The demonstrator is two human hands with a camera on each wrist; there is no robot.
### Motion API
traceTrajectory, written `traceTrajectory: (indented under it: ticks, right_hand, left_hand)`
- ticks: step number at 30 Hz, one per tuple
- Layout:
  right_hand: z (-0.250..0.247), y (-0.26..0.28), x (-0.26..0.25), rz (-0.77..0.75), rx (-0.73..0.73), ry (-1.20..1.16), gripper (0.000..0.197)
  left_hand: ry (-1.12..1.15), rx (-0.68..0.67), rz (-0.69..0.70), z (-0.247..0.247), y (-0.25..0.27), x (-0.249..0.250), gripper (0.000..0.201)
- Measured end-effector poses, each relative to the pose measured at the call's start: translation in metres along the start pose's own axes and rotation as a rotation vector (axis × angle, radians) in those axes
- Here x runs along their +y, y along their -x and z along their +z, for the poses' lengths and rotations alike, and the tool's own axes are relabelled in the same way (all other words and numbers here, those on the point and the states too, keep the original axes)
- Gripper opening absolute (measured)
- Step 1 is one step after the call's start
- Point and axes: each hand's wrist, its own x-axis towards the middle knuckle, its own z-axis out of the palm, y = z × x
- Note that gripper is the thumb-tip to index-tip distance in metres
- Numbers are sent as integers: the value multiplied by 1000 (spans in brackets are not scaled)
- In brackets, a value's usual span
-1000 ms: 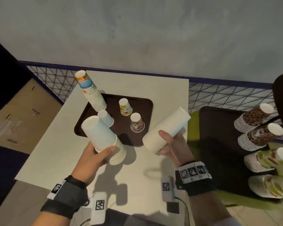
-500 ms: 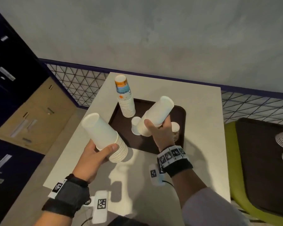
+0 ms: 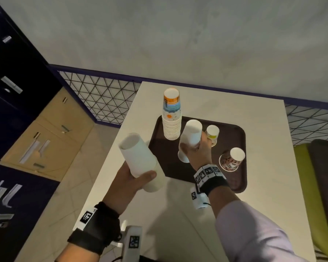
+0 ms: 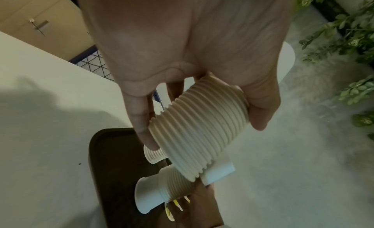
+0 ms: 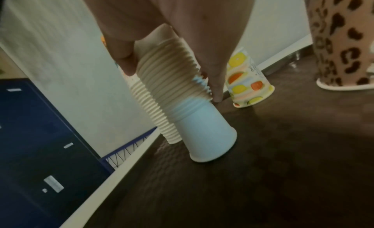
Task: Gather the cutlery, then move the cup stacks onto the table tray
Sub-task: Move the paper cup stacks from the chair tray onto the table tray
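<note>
The right hand [image 3: 198, 152] grips a white cup stack [image 3: 190, 138] over the brown tray [image 3: 233, 186], just beside the tall printed stack [image 3: 171, 118] at the tray's far left corner and the fruit-print cup [image 3: 212, 133]. The left hand [image 3: 130, 181] clasps another white stack [image 3: 140, 161] above the table's left edge [image 3: 106, 167].

A: Left hand [image 3: 133, 178] up off to the left, forearm angled in from below, black band on the wrist. Fingers and thumb wrapped round a white stack [image 3: 140, 161], tilted.

B: And the right hand [image 3: 198, 152]?

A: Reaching further forward, pale sleeve on the arm, tagged band at the wrist. Curled round another white stack [image 5: 178, 93], thumb one side, fingers [image 5: 216, 81] the other.
</note>
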Motion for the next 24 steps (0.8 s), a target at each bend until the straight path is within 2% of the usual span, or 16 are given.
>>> traceTrajectory:
  ticks: [5, 11, 15, 19, 22, 24]
  right_hand:
    - [19, -5, 22, 113, -34, 24, 80]
    - [34, -7, 35, 215, -91, 3, 85]
    - [33, -5, 31, 236, -107, 2, 89]
    - [20, 6, 27, 202, -198, 48, 98]
    - [5, 25, 26, 177, -133, 82, 103]
    - [-5, 43, 19, 137, -18, 77, 94]
  left_hand:
    - [-15, -42, -23, -4, -10, -3, 89]
    - [-20, -72, -21, -4, -19, -1, 78]
    - [-33, -96, -28, -3, -23, -1, 77]
    - [-31, -112, -18, 1, -28, 2, 69]
    - [-50, -132, 15, 4, -32, 6, 58]
    - [-59, -148, 36, 6, -35, 10, 53]
